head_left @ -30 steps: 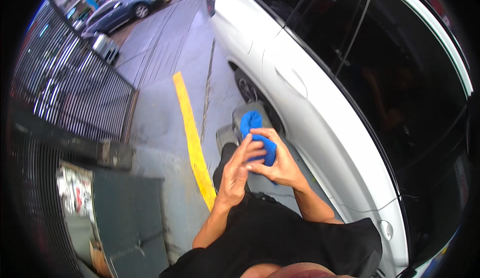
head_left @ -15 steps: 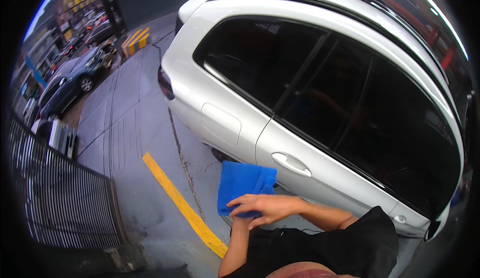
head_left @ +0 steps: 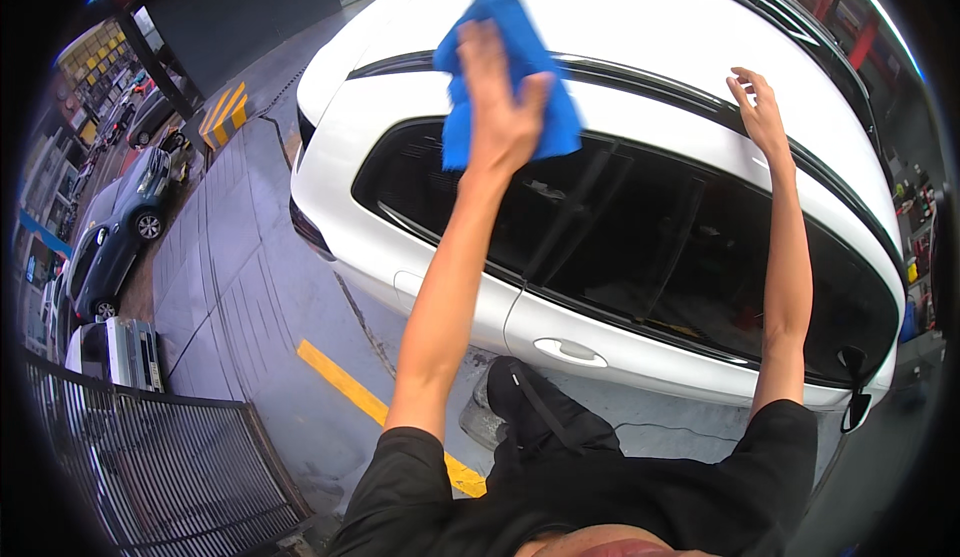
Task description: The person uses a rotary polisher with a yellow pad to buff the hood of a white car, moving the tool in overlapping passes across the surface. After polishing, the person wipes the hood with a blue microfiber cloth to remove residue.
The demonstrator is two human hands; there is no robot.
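Observation:
My left hand [head_left: 497, 107] is stretched up over the car's rear side, a blue cloth [head_left: 548, 122] under its palm and fingers. The cloth is slightly blurred and covers part of the roof rail and rear side window; how firmly it touches the car cannot be made out. Over the front part of the roof edge, my right hand [head_left: 760, 109] holds nothing, its fingers bent but apart. Beneath both arms stands the white car [head_left: 640, 32] with dark side windows [head_left: 625, 227] and a white door handle [head_left: 570, 353].
A yellow line [head_left: 345, 382] crosses the grey floor beside a slatted metal gate [head_left: 190, 462]. A yellow-striped block [head_left: 224, 115] stands at a post's foot. Parked outside at the left is a dark car [head_left: 120, 232]. My foot is by the rear door, near a thin cable [head_left: 670, 427].
Both hands have risen from in front of my body and parted. The left carried the blue cloth up to the roof edge; the right moved up and right. My view has shifted toward the roof.

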